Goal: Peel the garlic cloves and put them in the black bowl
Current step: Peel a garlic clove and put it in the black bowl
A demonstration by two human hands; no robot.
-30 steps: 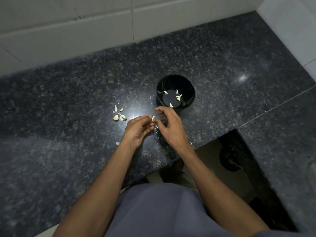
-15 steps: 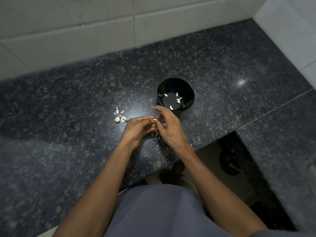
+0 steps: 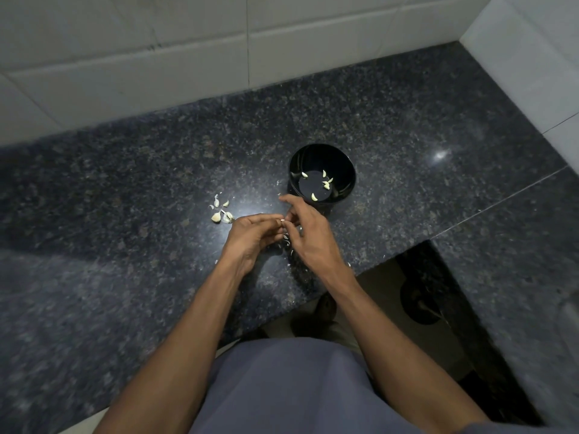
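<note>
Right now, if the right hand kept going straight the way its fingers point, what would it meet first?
Probably the black bowl. The right hand points up and slightly left, its fingers ending just short of the bowl's near wall. Depth is unclear from one view, so it might pass over the rim.

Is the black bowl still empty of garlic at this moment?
No: several pale peeled cloves already lie on the bottom of the black bowl, which stands on the dark counter.

Dim scene; glare spots on polished countertop [image 3: 407,126]; edges blurred, wide-angle bending; soft shadow across left.
</note>
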